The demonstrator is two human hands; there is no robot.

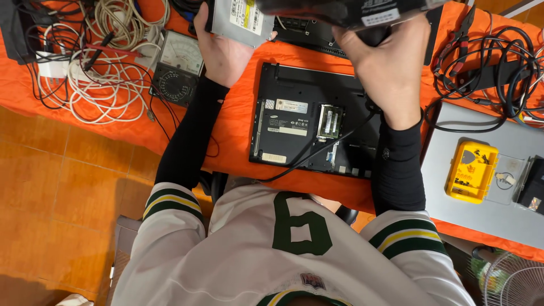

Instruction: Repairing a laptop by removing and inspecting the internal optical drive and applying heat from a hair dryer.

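Holding parts over the orange table

Covering the table [238, 130], an orange cloth meets a tiled floor. An opened black laptop [294, 127] lies centre. The left hand [224, 48] grasps a silver drive [241, 20]; the right hand [385, 62] clutches a black device [345, 10]. White cables [102, 85], a meter [178, 68], and a yellow case [471, 171] surround them.

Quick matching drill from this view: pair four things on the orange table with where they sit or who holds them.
Things:
1. silver drive
2. black laptop
3. yellow case
4. analog meter

Places:
A. on the grey laptop at the right
B. beside the white cables
C. in the left hand
D. bottom up on the cloth, between the forearms

Pairs: 1-C, 2-D, 3-A, 4-B. The right hand grips a separate black part.
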